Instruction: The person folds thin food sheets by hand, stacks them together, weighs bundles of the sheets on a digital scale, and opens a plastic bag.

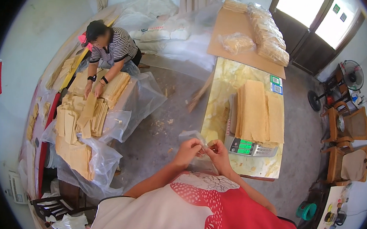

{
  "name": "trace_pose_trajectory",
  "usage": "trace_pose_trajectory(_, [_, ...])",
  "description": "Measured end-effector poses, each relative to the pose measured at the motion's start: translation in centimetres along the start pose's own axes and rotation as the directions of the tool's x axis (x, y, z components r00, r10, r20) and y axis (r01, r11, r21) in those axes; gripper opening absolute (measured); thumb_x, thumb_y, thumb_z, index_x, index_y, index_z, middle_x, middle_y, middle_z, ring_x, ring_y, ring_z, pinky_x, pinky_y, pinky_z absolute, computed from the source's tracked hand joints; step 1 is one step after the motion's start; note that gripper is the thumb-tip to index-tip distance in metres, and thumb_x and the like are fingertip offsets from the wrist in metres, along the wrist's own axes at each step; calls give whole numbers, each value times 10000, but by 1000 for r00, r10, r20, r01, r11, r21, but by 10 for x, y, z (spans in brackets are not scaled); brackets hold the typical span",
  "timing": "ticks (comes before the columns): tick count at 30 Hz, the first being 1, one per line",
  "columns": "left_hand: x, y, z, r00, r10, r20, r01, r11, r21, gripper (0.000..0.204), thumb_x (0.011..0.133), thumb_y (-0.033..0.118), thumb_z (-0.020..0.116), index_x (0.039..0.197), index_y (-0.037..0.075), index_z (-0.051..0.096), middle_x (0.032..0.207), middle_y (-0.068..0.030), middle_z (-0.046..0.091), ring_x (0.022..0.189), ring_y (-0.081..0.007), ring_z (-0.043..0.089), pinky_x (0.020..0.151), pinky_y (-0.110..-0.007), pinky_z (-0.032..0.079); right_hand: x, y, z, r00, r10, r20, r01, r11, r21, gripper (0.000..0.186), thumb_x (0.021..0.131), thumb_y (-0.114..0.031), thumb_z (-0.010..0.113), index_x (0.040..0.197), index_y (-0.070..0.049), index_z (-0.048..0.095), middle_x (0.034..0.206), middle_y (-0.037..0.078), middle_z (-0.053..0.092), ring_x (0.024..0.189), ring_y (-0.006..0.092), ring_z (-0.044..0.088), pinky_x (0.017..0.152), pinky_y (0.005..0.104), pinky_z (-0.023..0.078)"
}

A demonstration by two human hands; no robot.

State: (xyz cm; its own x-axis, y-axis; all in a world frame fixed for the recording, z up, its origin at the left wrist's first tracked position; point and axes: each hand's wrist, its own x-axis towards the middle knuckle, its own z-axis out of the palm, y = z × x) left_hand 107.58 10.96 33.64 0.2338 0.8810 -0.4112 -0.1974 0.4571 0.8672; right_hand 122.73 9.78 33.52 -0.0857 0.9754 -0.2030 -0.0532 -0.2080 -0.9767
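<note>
Both hands pinch a thin, clear plastic bag point(192, 137), crumpled and nearly see-through, held in the air just off the counter's point(218, 113) near edge; the left hand point(188, 151) grips its lower part; the right hand point(220, 154) grips beside it; a digital scale point(247, 147) carries stacked pale yellow sheets point(259, 112) by the near edge.

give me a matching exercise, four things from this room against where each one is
Things:
1. clear bag
2. sheet stack
3. fan
4. filled bags

Places:
A. on the scale
B. far right, by the wall
C. between both hands, left hand and right hand
D. on cardboard at the table's far end

Pairs: 1-C, 2-A, 3-B, 4-D
</note>
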Motion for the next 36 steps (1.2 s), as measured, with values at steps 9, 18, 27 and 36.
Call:
trace_pose_trajectory(9, [-1,-4,2,953,301,-24,-262,864,431,95,829,31,518,887,-20,574,756,-75,622,663,-122,607,579,-242,482,-4,-1,-1,998,16,54,-15,1000,-21,33,859,-50,570,837,-27,558,743,-8,566,679,58,501,626,190,395])
trace_pose_trajectory(18, [-11,10,-2,989,145,1,-141,962,234,96,826,64,550,870,-19,569,760,-67,610,667,-118,597,597,-241,487,-8,-11,4,995,91,47,-98,979,181,99,798,19,586,809,-58,524,710,-40,515,639,34,455,561,177,353])
trace_pose_trajectory(27, [-20,9,-7,990,144,1,-142,970,197,115,830,79,539,884,-21,556,803,-80,607,704,-132,596,637,-255,497,-11,-16,15,999,28,33,-32,990,134,105,807,-15,611,801,-56,514,707,-31,525,646,35,461,573,178,364])
trace_pose_trajectory(36, [-24,43,-9,721,690,66,-559,523,644,195,792,60,543,979,46,598,827,-95,609,693,-136,565,629,-264,463,-8,-32,-1,968,-50,247,116,958,-262,49,848,-52,595,876,-16,578,754,-7,573,669,66,498,601,215,406])
